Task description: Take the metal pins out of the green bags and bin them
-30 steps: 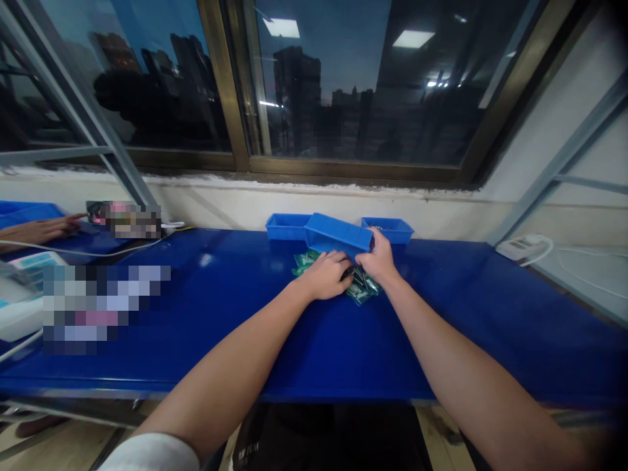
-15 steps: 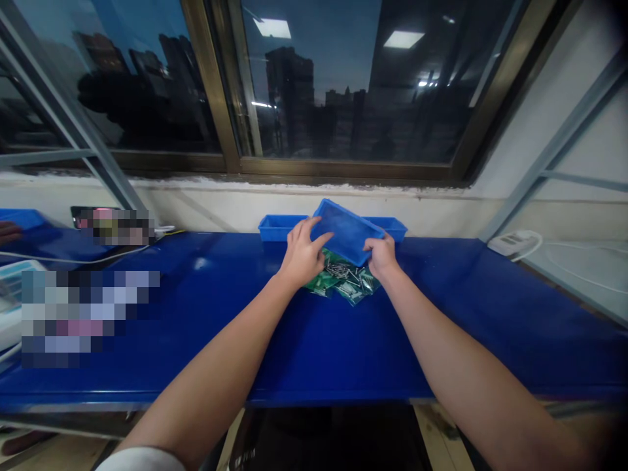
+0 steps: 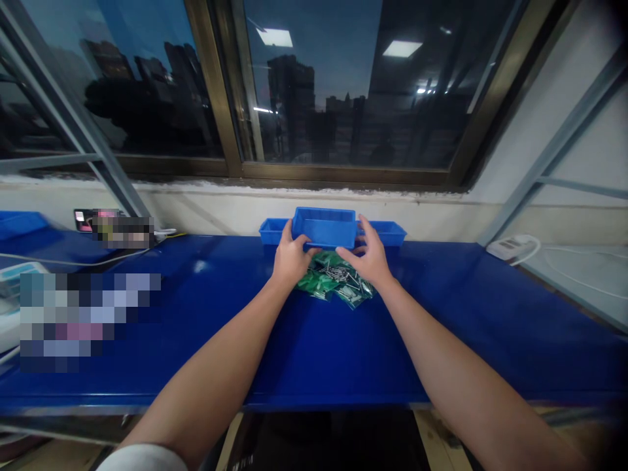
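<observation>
An empty blue plastic bin [image 3: 324,230] is held up, its inside facing me. My left hand [image 3: 290,260] grips its left end, thumb over the lower rim. At the right end, my right hand [image 3: 369,256] has its fingers spread and apart, its thumb near the bin's lower corner; whether it touches cannot be made out. Below both hands lies a pile of green-tinted plastic bags [image 3: 318,282] with loose metal screws or pins [image 3: 338,272] on top.
Two more blue bins, a left one [image 3: 271,230] and a right one [image 3: 390,233], stand by the wall, partly hidden. A white power strip [image 3: 510,246] sits at right. At left are a phone [image 3: 84,220], a cable and a white device [image 3: 14,288].
The bin has turned from tipped over the pile to level, facing me. My left hand left the pile and took the bin's left end. The right hand's fingers have spread from their grip.
</observation>
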Motion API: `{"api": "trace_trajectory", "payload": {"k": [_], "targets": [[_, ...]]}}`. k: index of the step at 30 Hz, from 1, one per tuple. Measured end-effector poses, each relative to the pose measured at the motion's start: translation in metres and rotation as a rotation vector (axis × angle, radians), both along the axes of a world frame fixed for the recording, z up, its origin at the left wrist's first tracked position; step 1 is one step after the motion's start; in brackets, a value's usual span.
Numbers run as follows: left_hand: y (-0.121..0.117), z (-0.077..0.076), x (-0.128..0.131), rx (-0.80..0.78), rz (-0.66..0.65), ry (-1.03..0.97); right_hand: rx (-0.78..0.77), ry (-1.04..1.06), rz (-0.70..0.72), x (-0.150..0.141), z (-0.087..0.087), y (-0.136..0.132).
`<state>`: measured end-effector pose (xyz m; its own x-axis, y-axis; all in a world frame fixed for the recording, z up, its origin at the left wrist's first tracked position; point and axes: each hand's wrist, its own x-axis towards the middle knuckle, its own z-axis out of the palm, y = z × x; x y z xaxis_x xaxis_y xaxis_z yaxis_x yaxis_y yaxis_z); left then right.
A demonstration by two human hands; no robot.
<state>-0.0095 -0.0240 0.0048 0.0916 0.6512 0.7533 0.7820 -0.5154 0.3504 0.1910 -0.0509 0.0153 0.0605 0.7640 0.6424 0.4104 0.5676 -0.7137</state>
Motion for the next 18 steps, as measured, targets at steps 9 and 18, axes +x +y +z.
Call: {"api": "trace_trajectory", "payload": {"k": [9, 18], "targets": [[-0.001, 0.004, 0.007, 0.084, -0.063, -0.095, 0.097, -0.122, -0.239, 0.014, -0.013, 0.019], [0.006, -0.012, 0.005, -0.396, -0.130, 0.322, 0.121, -0.211, -0.343, 0.022, -0.024, 0.027]]}}
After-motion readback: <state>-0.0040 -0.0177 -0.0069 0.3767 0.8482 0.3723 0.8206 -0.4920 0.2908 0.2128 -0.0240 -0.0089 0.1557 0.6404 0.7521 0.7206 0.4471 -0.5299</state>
